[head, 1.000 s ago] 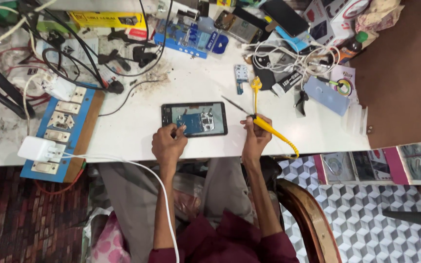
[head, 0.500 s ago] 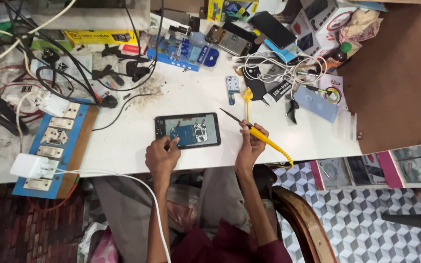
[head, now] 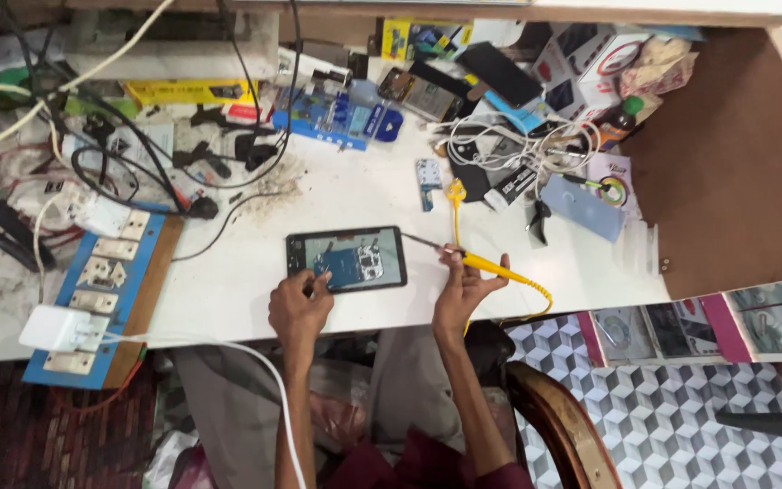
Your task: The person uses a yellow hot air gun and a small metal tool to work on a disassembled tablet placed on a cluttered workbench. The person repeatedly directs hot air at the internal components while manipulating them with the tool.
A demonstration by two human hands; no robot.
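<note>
An opened phone point(head: 347, 260) with its circuit board exposed lies flat on the white workbench point(head: 228, 290). My left hand point(head: 299, 306) rests at the phone's near left edge, pinching a thin dark tool whose tip touches the board. My right hand point(head: 460, 288) grips a yellow-handled soldering iron point(head: 486, 264); its metal tip points left toward the phone's right edge. A coiled yellow cord point(head: 455, 201) runs from the iron across the bench.
A blue switchboard with sockets point(head: 101, 281) and a white charger point(head: 54, 327) sit at left among black cables point(head: 138, 163). Blue tools, boxes, white cables and phone parts crowd the back point(head: 500, 136). A brown surface point(head: 735, 163) is at right; a wooden chair point(head: 563, 426) below.
The view has shifted, so the bench sits lower and further left in frame. Both hands stay at the phone, the iron's tip still by its right edge.
</note>
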